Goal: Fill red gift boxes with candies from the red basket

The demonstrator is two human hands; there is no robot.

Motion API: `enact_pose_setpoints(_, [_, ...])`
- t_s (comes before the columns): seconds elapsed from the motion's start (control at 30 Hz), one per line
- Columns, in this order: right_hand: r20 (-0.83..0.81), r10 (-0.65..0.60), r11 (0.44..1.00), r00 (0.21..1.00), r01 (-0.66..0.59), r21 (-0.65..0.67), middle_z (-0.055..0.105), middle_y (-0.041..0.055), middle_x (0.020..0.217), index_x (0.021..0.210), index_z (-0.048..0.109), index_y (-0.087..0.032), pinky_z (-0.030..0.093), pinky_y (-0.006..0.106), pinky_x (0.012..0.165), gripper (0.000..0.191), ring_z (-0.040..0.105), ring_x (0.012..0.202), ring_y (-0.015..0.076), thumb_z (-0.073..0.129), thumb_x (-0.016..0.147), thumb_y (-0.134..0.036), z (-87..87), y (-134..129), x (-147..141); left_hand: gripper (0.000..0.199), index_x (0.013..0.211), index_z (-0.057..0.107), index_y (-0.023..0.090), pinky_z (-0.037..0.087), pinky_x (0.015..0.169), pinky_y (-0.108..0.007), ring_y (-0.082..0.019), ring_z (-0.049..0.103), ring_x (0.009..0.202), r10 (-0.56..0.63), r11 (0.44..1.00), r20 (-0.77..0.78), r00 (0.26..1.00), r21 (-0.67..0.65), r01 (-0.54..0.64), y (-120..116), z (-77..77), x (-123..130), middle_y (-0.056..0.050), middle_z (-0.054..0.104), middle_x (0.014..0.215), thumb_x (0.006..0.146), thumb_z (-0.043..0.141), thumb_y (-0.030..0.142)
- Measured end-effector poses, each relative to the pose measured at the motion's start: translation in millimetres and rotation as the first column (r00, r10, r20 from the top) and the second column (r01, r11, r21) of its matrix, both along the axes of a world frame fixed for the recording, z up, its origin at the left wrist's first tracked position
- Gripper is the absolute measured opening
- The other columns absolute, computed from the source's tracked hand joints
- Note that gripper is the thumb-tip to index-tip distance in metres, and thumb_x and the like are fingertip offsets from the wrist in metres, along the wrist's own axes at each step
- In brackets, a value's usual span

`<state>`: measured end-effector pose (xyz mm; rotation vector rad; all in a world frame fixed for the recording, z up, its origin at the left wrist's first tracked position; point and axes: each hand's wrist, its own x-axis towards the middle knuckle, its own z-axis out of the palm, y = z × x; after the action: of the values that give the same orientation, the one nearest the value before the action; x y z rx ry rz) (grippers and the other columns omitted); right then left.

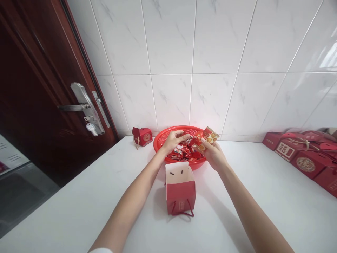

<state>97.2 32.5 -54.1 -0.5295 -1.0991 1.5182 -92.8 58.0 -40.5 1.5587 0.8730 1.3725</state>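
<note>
A red plastic basket [160,137] with a mesh wall holds a heap of red-wrapped sweets [181,151]. Over its left part is my left hand [174,140], thumb and fingers closed on a small red packet [189,140]. At the basket's right side, my right hand [213,151] grips red and gold packets [209,136] between thumb and fingers. In front of the basket stands an open red gift box [181,195], its pale lid flap raised at the back and a red cord handle hanging at the front. The inside bottom of the box is hidden.
A small closed red box [142,136] stands by the wall, left of the basket. Several red boxes [306,163] are grouped on the white table [105,196] at the far right. A brown door [39,70] with keys is at the left.
</note>
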Motion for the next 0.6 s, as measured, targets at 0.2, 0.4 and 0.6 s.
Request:
enact_pose_setpoints(0.2, [-0.026,0.058,0.998,0.998,-0.057,0.015,0.074,0.0024,0.114,0.097,0.074,-0.027,0.055,0.049,0.1,0.032,0.063,0.12,0.0287,0.086,0.071,-0.042,-1.6,-1.2,1.1,0.048,0.068,0.061,0.015,0.044,0.065,-0.025,-0.011,0.053,0.065,0.077,0.997,0.029,0.997,0.002,-0.077,-1.1,2.0,1.7,0.004,0.057,0.068,0.063,0.085,0.057])
enact_pose_setpoints(0.4, [-0.058,0.087,0.996,0.995,-0.086,0.02,0.074,0.002,0.117,0.1,0.075,-0.028,0.055,0.047,0.1,0.035,0.063,0.121,0.0298,0.086,0.071,-0.043,-2.8,-1.9,-1.2,0.047,0.073,0.063,0.016,0.045,0.068,-0.026,-0.012,0.054,0.068,0.134,0.99,0.065,0.989,0.042,-0.136,-0.2,-0.4,2.3,0.002,0.06,0.071,0.064,0.084,0.056])
enact_pose_setpoints(0.6, [0.057,0.09,0.993,0.994,-0.094,0.077,0.077,0.0067,0.11,0.1,0.076,-0.023,0.053,0.043,0.099,0.034,0.069,0.11,0.029,0.086,0.072,-0.041,-1.2,-7.4,-7.6,0.052,0.06,0.054,0.018,0.039,0.06,-0.024,-0.011,0.046,0.059,0.001,0.998,-0.126,0.992,0.068,0.007,5.3,-1.9,-4.2,0.004,0.049,0.061,0.072,0.075,0.063])
